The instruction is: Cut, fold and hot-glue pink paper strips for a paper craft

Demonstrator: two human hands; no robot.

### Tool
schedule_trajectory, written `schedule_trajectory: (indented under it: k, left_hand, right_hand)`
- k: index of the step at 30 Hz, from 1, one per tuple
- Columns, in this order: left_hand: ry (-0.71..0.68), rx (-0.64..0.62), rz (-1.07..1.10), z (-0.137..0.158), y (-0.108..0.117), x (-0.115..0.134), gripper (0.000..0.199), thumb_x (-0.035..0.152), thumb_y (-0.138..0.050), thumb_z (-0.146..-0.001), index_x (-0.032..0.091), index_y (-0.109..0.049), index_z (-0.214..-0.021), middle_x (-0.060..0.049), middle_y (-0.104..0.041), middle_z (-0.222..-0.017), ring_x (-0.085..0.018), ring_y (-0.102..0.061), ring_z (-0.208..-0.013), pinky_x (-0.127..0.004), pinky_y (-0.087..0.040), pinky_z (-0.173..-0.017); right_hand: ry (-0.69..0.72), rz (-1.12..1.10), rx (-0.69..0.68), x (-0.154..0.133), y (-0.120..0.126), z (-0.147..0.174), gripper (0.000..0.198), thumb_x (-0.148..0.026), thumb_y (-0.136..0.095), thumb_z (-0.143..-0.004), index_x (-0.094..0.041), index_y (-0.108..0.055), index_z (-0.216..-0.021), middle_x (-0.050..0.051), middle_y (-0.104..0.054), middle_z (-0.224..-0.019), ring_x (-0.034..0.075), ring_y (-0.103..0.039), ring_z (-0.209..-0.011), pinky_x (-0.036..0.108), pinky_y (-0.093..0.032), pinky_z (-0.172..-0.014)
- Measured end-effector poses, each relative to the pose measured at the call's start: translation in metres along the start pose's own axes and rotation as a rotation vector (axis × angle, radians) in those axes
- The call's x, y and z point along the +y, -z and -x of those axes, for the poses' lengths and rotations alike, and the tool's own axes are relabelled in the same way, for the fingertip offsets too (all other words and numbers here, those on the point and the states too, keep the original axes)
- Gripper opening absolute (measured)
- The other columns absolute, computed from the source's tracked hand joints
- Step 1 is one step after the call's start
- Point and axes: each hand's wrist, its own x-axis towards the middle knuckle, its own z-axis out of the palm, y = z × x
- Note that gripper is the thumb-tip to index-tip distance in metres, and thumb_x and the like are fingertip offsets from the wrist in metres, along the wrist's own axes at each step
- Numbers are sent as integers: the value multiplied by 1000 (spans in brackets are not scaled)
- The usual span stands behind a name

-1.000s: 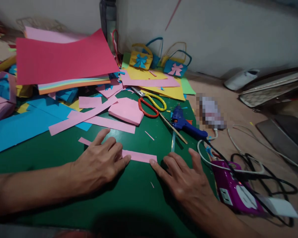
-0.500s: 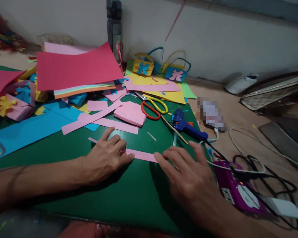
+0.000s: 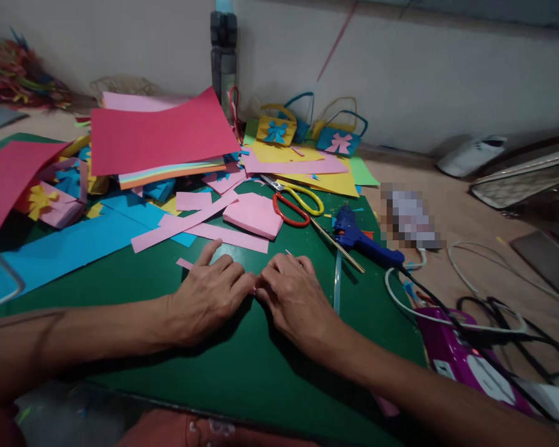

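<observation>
My left hand (image 3: 214, 295) lies on the green tabletop (image 3: 205, 379), index finger raised, the other fingers pressed down on a pink paper strip (image 3: 184, 263). One end of that strip sticks out to the left of the hand; most of it is covered. Fingertip to fingertip with it, my right hand (image 3: 294, 285) is closed in a pinch on the strip, where only a sliver of pink shows. Just beyond the hands lie a folded pink paper piece (image 3: 254, 215) and more pink strips (image 3: 181, 221).
Scissors (image 3: 293, 208) with red and yellow handles and a blue glue gun (image 3: 361, 239) lie right of centre. Coloured sheets (image 3: 163, 139) are stacked at back left, near small paper bags (image 3: 276, 130). A purple power strip (image 3: 466, 360) and cables sit at right.
My right hand has moved left along the pink strip to meet my left hand, covering the part that showed between them. The left hand stays in place. The view has shifted slightly.
</observation>
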Motion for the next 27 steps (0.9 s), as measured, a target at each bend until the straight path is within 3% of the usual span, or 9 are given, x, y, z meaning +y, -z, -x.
schedule_trajectory:
  k: [9, 15, 21, 27]
  left_hand:
    - [7, -25, 31, 4, 4, -2, 25, 12, -38, -91, 17, -60, -79, -2, -60, -72, -18, -50, -70, -50, -30, -97]
    - [54, -110, 153, 8, 16, -14, 29, 17, -44, -90, 20, -63, -70, -1, -61, -71, -16, -47, -67, -41, -31, -82]
    - [122, -172, 267, 14, 22, -17, 29, 19, -42, -91, 23, -65, -75, 1, -63, -71, -15, -49, -69, -42, -25, -86]
    - [109, -142, 214, 23, 21, -17, 30, 17, -43, -91, 25, -66, -75, 1, -64, -82, -17, -48, -73, -43, -26, -86]
  right_hand:
    - [8, 25, -32, -1, -1, -3, 14, -6, -52, -78, -18, -53, -70, 2, -52, -78, 17, -44, -77, 33, -28, -75]
    - [-32, -4, -91, 10, 12, 9, 18, -5, -50, -78, -17, -53, -66, 3, -53, -76, 17, -45, -74, 34, -27, -74]
    - [-37, -65, -41, 12, 12, 14, 15, -8, -53, -81, -17, -58, -69, 4, -55, -79, 17, -48, -79, 34, -27, -76]
    - [-44, -144, -17, 7, 9, 12, 9, -12, -62, -79, -19, -62, -72, 2, -54, -79, 17, -48, -78, 34, -27, -75]
